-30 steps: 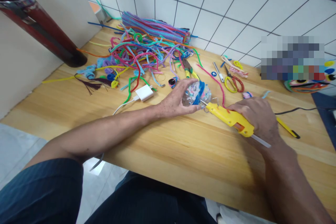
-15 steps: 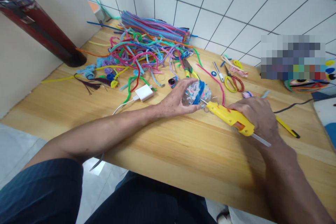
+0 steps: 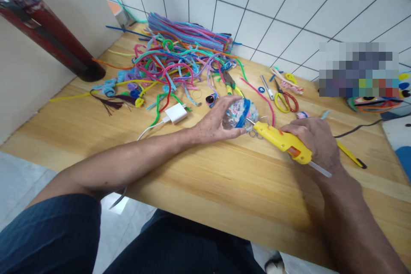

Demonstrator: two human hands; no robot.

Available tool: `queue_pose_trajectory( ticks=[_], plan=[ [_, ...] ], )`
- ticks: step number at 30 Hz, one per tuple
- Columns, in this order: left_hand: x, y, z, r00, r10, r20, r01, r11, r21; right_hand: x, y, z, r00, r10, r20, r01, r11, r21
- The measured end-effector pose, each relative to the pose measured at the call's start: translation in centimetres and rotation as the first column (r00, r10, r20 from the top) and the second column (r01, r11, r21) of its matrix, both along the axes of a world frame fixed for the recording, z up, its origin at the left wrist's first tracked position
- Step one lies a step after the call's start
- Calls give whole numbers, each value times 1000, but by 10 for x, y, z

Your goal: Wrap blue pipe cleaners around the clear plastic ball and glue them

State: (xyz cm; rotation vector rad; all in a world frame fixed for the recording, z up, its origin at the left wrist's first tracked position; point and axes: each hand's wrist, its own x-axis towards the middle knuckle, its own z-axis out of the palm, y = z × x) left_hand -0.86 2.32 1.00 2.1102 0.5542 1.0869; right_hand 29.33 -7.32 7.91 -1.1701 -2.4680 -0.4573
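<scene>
My left hand [image 3: 215,122] curls thumb and fingers around a clear rounded piece with mottled white and coloured filling [image 3: 235,112], just above the table. A blue pipe cleaner band [image 3: 243,113] runs across it. My right hand [image 3: 316,139] is closed on a yellow hot glue gun [image 3: 278,138]. Its metal nozzle points left and reaches the piece beside the blue band; whether it touches cannot be made out. A clear glue stick [image 3: 320,169] sticks out of the gun's rear. Small metal rings [image 3: 253,134] lie under the nozzle.
Loose pipe cleaners [image 3: 167,66] and a bundle of them [image 3: 189,32] spread at the back. Pliers [image 3: 228,80], scissors [image 3: 285,99], a craft knife [image 3: 267,87], a white charger [image 3: 175,113] and a yellow cutter [image 3: 351,154] lie around my hands. A dark red cylinder [image 3: 61,30] stands left.
The glue gun's nozzle has shifted very slightly right and up along the blue band. My left hand and the piece have stayed in place.
</scene>
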Motion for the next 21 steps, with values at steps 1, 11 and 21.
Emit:
queue_pose_trajectory(
  ticks=[1,11,21],
  plan=[
    [0,0,0,1000,-2,-2,2,1000,-6,1,0,0,1000,4,1,-4,1000,13],
    [0,0,1,1000,-2,-11,2,999,-47,-3,-2,8,1000,24,10,-24,1000,17],
    [0,0,1,1000,1,-4,-1,1000,-30,-5,-2,14,994,109,10,-109,993,-53]
  ],
)
